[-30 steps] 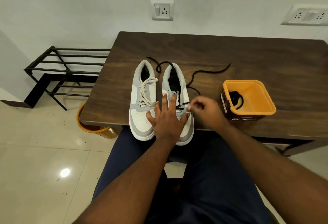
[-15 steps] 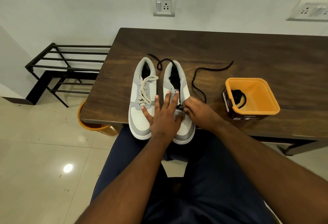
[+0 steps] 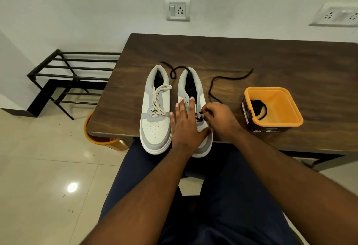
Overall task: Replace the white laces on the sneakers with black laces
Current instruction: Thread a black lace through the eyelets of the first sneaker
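Note:
Two grey-and-white sneakers stand side by side at the table's near edge. The left sneaker carries a white lace. The right sneaker has a black lace threaded through its lowest eyelets; one end trails right across the table, the other loops behind the heels. My left hand lies flat on the right sneaker's toe and tongue, fingers straight. My right hand pinches the black lace at the eyelets on the shoe's right side.
An orange tub with another coiled black lace stands on the dark wooden table to the right. A black metal rack stands left of the table, an orange bucket under its corner. My lap is below the table edge.
My right hand moved in from the shoe's right side to the lower eyelets and took up the lace there. My left hand slid slightly up the shoe. The trailing lace end shifted.

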The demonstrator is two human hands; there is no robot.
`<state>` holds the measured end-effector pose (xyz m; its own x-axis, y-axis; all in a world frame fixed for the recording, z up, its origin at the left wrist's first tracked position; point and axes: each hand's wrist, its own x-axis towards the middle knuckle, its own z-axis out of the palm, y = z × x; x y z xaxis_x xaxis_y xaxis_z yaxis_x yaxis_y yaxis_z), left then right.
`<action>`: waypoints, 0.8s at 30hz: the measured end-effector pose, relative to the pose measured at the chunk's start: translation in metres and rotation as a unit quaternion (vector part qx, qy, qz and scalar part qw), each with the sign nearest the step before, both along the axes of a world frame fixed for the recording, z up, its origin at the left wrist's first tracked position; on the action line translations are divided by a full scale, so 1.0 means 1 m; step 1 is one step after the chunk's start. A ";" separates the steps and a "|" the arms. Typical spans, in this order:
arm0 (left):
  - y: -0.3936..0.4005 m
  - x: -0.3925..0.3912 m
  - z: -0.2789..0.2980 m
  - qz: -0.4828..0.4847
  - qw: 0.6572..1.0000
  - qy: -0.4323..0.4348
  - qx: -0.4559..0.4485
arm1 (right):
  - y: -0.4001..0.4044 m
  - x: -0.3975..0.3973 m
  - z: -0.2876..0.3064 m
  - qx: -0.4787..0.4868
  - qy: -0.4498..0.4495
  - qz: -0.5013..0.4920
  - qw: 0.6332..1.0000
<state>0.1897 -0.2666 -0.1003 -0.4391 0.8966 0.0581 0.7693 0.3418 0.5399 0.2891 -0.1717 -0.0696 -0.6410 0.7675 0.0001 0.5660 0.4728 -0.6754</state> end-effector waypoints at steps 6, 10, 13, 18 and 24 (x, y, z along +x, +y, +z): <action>0.001 0.003 -0.006 0.019 0.994 -0.095 0.051 | 0.027 0.000 0.023 0.304 -0.288 0.159 0.894; -0.002 0.004 -0.007 0.010 0.996 -0.081 0.036 | 0.054 0.004 0.043 0.341 -0.420 0.139 0.829; -0.003 0.004 -0.007 0.009 0.996 -0.079 0.032 | 0.051 -0.013 0.048 0.326 -0.437 0.112 0.831; -0.006 0.008 -0.008 0.023 0.993 -0.090 0.069 | 0.062 -0.030 0.063 0.171 -0.303 -0.045 0.936; -0.005 0.009 -0.007 0.041 0.980 -0.146 0.132 | 0.063 -0.076 0.058 0.036 -0.059 -0.023 0.997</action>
<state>0.1986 -0.2719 -0.1069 -0.5415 0.8282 0.1444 0.5446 0.2148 0.8107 0.2131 -0.1091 -0.0117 -0.6040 0.7968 -0.0169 0.6613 0.4893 -0.5685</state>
